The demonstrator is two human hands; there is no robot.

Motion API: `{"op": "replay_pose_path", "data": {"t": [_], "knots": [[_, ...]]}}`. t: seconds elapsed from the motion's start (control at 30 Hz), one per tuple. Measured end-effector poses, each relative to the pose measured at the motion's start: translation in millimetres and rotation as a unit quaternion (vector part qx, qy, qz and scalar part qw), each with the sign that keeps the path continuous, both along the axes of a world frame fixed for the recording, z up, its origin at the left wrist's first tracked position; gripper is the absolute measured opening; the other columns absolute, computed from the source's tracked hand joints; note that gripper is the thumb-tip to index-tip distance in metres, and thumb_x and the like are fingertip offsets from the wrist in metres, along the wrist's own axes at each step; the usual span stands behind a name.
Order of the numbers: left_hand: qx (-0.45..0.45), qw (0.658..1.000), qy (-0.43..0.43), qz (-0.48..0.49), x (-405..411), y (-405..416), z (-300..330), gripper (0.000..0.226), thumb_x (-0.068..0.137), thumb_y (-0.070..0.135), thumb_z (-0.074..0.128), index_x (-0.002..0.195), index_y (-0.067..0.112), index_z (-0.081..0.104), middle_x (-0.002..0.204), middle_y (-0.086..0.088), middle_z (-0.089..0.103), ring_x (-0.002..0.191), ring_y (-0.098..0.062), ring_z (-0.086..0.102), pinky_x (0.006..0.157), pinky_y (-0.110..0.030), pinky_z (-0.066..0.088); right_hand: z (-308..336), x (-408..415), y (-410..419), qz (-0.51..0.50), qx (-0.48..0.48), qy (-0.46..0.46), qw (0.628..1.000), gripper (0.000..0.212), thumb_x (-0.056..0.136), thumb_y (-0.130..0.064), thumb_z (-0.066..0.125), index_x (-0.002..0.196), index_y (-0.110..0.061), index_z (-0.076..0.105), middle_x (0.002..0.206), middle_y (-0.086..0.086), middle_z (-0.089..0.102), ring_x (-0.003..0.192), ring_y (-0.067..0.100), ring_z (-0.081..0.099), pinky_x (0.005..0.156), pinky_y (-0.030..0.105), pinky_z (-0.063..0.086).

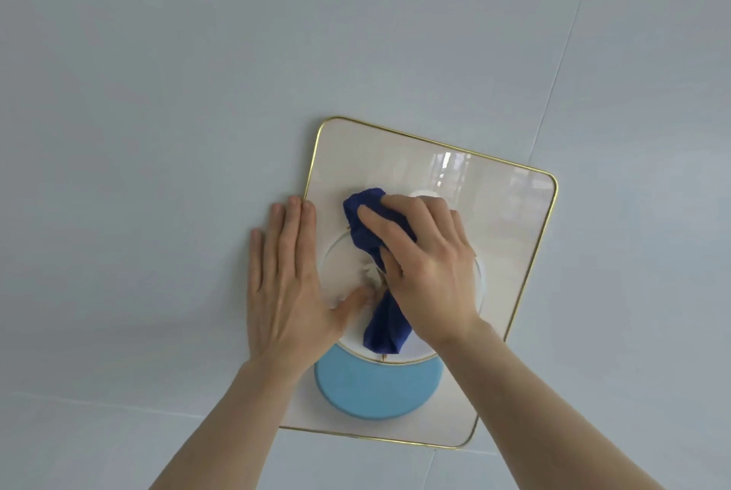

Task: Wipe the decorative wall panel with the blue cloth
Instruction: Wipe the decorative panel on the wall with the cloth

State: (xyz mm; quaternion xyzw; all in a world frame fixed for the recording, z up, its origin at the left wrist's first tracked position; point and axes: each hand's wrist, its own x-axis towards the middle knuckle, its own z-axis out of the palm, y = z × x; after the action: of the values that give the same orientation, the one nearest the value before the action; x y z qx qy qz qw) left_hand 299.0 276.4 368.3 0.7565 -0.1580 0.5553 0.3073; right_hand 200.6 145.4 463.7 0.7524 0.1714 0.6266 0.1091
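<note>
The decorative wall panel is a glossy cream rectangle with a thin gold rim, hanging tilted on the wall. It carries a white raised disc and a light blue disc below it. My right hand presses a crumpled dark blue cloth against the panel's middle; one end of the cloth hangs below my palm. My left hand lies flat, fingers spread, across the panel's left edge, thumb resting on the white disc.
The panel hangs on a pale grey-blue wall made of large tiles with thin seams. One seam runs diagonally at the upper right, another crosses horizontally below the panel. Window reflections show on the panel's upper right.
</note>
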Motion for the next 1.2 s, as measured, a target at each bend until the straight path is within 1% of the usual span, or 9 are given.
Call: {"op": "replay_pose_path", "data": {"t": [0.17,0.27,0.4,0.6,0.67,0.8,0.97,1.07,1.2], "knots": [[-0.011,0.999,-0.048,-0.014,14.5,-3.0,-7.4,0.125,0.081,0.087,0.057,0.169,0.017,0.004,0.176,-0.004,0.018,0.165,-0.023,0.014,0.134,-0.048,0.011,-15.5,28.1,-7.2,-0.023,-0.053,0.003,0.998,0.04,0.089,0.003,0.066,0.127,-0.01,0.069,0.132,0.013,0.067,0.119,0.035,0.055,0.094,0.044,0.046],[-0.021,0.997,-0.065,-0.024,21.0,-5.9,-10.5,0.124,0.082,0.087,0.058,0.169,0.017,0.005,0.176,-0.005,0.02,0.164,-0.024,0.015,0.134,-0.049,0.011,-12.9,38.3,-11.4,-0.036,-0.077,-0.028,0.996,0.039,0.09,0.001,0.065,0.126,-0.012,0.069,0.128,0.011,0.068,0.111,0.033,0.053,0.092,0.043,0.042],[-0.034,0.996,-0.073,-0.038,23.9,-7.5,-11.6,0.12,0.083,0.087,0.055,0.169,0.017,0.007,0.175,-0.005,0.022,0.164,-0.023,0.017,0.134,-0.049,0.012,4.2,44.7,4.0,-0.031,-0.083,-0.055,0.995,0.033,0.098,-0.005,0.053,0.122,-0.016,0.072,0.12,0.006,0.072,0.105,0.029,0.052,0.088,0.041,0.038],[-0.022,0.997,-0.067,-0.031,22.9,-4.5,-9.8,0.116,0.085,0.083,0.052,0.169,0.014,0.009,0.174,-0.007,0.025,0.164,-0.023,0.017,0.134,-0.05,0.013,38.0,54.1,35.7,-0.011,-0.099,-0.057,0.993,0.025,0.096,-0.004,0.064,0.114,-0.016,0.077,0.113,0.003,0.076,0.093,0.034,0.065,0.078,0.041,0.045],[-0.024,0.997,-0.069,-0.032,22.3,-3.5,-10.8,0.118,0.085,0.083,0.054,0.169,0.015,0.008,0.173,-0.007,0.027,0.164,-0.023,0.018,0.134,-0.048,0.012,41.4,49.3,26.3,-0.017,-0.078,-0.068,0.994,0.026,0.095,-0.005,0.066,0.114,-0.017,0.077,0.114,0.003,0.075,0.092,0.035,0.064,0.077,0.042,0.044],[-0.021,0.997,-0.064,-0.039,22.1,-2.9,-9.7,0.12,0.084,0.087,0.053,0.169,0.017,0.006,0.175,-0.006,0.023,0.164,-0.022,0.015,0.134,-0.048,0.012,50.4,43.0,3.6,-0.028,0.047,-0.107,0.993,0.039,0.086,0.004,0.061,0.118,-0.012,0.075,0.113,0.016,0.071,0.093,0.038,0.056,0.078,0.049,0.046],[-0.016,0.997,-0.062,-0.034,21.5,-2.8,-10.1,0.119,0.085,0.086,0.053,0.169,0.015,0.009,0.175,-0.007,0.023,0.165,-0.023,0.015,0.134,-0.049,0.012,42.2,51.0,9.1,0.006,0.09,-0.106,0.99,0.046,0.082,0.011,0.055,0.12,-0.006,0.073,0.113,0.025,0.066,0.096,0.042,0.054,0.079,0.052,0.051],[-0.022,0.997,-0.069,-0.034,23.3,-4.2,-10.7,0.118,0.086,0.085,0.052,0.169,0.015,0.01,0.175,-0.007,0.024,0.165,-0.023,0.015,0.134,-0.049,0.012,36.9,52.7,7.8,0.025,0.085,-0.095,0.992,0.048,0.08,0.016,0.056,0.121,-0.003,0.072,0.111,0.027,0.065,0.097,0.038,0.051,0.079,0.053,0.052],[-0.032,0.996,-0.076,-0.04,24.1,-5.7,-11.4,0.118,0.085,0.086,0.052,0.169,0.017,0.007,0.175,-0.007,0.024,0.165,-0.022,0.015,0.134,-0.048,0.011,35.1,50.0,-0.3,0.04,0.031,-0.07,0.996,0.043,0.083,0.017,0.061,0.119,-0.002,0.073,0.109,0.024,0.067,0.092,0.034,0.048,0.077,0.051,0.05]]}}
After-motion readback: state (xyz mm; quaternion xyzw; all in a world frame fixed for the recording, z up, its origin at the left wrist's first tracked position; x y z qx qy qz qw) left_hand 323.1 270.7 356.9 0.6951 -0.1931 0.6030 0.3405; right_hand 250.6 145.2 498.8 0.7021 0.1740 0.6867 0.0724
